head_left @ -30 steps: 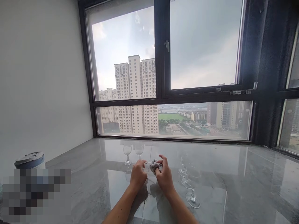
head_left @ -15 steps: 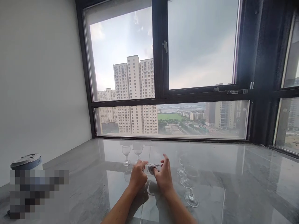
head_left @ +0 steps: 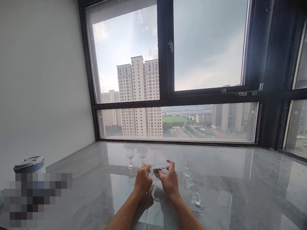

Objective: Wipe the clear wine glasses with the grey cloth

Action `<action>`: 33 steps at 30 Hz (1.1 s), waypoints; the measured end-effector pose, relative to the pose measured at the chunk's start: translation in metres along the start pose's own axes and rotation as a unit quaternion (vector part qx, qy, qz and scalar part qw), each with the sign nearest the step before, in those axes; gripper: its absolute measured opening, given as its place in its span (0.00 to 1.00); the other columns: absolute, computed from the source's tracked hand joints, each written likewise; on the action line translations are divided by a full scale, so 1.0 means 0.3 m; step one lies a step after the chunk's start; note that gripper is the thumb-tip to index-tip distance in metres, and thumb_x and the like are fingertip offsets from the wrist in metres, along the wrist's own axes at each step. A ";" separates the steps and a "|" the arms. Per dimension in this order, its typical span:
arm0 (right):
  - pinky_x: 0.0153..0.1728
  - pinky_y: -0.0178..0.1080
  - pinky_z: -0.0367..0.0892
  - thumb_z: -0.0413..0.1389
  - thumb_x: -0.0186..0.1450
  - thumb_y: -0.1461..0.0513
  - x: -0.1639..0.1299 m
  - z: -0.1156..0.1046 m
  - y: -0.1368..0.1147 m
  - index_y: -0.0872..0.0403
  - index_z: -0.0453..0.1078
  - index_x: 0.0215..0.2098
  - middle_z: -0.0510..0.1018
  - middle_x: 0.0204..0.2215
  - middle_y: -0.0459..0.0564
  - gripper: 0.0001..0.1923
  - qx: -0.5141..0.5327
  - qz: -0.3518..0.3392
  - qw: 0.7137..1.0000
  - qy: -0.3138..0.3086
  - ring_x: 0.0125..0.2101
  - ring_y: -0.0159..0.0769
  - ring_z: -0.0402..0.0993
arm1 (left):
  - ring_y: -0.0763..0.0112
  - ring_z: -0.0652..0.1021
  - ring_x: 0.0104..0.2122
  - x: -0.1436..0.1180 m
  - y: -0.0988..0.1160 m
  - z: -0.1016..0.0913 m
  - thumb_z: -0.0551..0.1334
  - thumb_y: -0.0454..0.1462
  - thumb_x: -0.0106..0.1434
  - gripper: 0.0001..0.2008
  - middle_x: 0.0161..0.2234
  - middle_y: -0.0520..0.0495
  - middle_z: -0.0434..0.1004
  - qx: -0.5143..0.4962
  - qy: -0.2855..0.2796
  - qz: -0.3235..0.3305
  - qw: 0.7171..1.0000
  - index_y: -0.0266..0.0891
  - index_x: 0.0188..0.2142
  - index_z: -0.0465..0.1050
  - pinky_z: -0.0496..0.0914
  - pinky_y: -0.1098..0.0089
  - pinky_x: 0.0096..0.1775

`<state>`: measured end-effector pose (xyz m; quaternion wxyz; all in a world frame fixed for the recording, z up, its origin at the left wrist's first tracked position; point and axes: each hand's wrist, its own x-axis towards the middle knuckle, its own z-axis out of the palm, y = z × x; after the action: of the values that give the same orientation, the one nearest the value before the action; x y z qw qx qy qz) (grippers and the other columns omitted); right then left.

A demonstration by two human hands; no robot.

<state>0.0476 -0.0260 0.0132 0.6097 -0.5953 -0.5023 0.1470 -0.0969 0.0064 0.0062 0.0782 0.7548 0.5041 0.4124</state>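
Above the glossy grey surface, my left hand (head_left: pixel 143 180) is closed around what looks like a clear wine glass, mostly hidden by the fingers. My right hand (head_left: pixel 169 179) pinches a crumpled pale grey cloth (head_left: pixel 156 172) against that glass, its index finger raised. Both hands are close together, the cloth between them. Two stemmed glasses, one (head_left: pixel 130 154) on the left and another (head_left: pixel 142 153) partly behind my left hand, stand upright just beyond. To the right of my right forearm, several more clear glasses (head_left: pixel 197 204) stand in a row, their see-through bowls hard to make out.
A white container with a blue band and lid (head_left: pixel 30 163) stands at the left by the wall, above a blurred-out patch. The polished tiled surface (head_left: pixel 91 191) runs back to a dark-framed window (head_left: pixel 165 101). Tall buildings show outside.
My hands stay together with the cloth between them; the right fingers shift slightly. The whole view has moved a little, so everything sits slightly further right.
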 end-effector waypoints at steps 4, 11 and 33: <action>0.31 0.37 0.63 0.55 0.59 0.55 -0.004 -0.004 -0.012 0.51 0.59 0.54 0.71 0.31 0.44 0.25 -0.009 -0.014 0.999 0.033 0.28 0.40 0.73 | 0.70 0.67 0.29 0.004 0.011 0.002 0.51 0.22 0.47 0.16 0.27 0.51 0.67 -0.012 0.014 -0.012 1.000 0.39 0.29 0.71 0.58 0.71 0.34; 0.30 0.36 0.63 0.53 0.63 0.52 -0.006 -0.035 -0.050 0.51 0.58 0.55 0.72 0.33 0.47 0.24 0.008 -0.013 0.997 0.076 0.30 0.41 0.74 | 0.70 0.69 0.29 0.011 0.007 -0.024 0.54 0.26 0.50 0.15 0.28 0.50 0.70 -0.095 0.076 -0.105 0.987 0.39 0.33 0.74 0.61 0.72 0.34; 0.35 0.38 0.66 0.58 0.52 0.62 -0.038 0.040 -0.006 0.52 0.64 0.49 0.73 0.29 0.45 0.26 0.019 0.034 0.991 -0.131 0.31 0.42 0.75 | 0.65 0.82 0.45 0.050 0.043 -0.076 0.65 0.32 0.55 0.22 0.40 0.44 0.82 -0.659 0.098 -0.192 0.721 0.43 0.47 0.58 0.70 0.61 0.56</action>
<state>0.0323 -0.0282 0.0072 0.5444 -0.5755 -0.5548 0.2542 -0.1017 0.0060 0.0361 0.5832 0.3552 0.2440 0.6886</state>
